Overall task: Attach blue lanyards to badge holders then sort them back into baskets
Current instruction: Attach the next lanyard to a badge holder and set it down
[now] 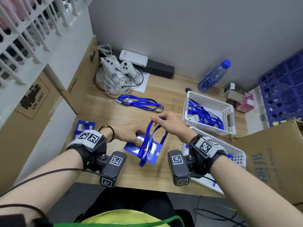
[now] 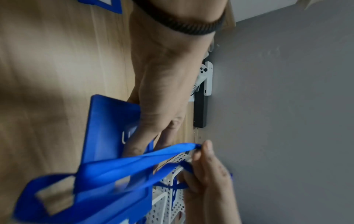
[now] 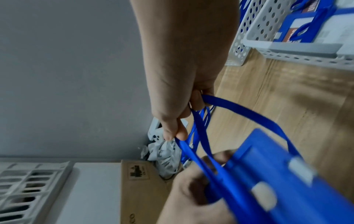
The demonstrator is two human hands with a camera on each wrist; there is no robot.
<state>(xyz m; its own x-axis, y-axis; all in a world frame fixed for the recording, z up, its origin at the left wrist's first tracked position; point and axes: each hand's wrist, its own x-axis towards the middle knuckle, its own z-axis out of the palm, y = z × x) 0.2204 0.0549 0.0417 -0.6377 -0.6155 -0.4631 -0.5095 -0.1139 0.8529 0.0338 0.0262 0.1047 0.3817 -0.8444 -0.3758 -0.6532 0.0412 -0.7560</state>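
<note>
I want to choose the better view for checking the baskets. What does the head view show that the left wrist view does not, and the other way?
Only the head view shows the far white basket with lanyards inside, the loose lanyards on the table and the water bottle. Only the left wrist view shows the white clip at the holder's edge. Both show the left hand holding the blue badge holder and the right hand pinching the lanyard.
</note>
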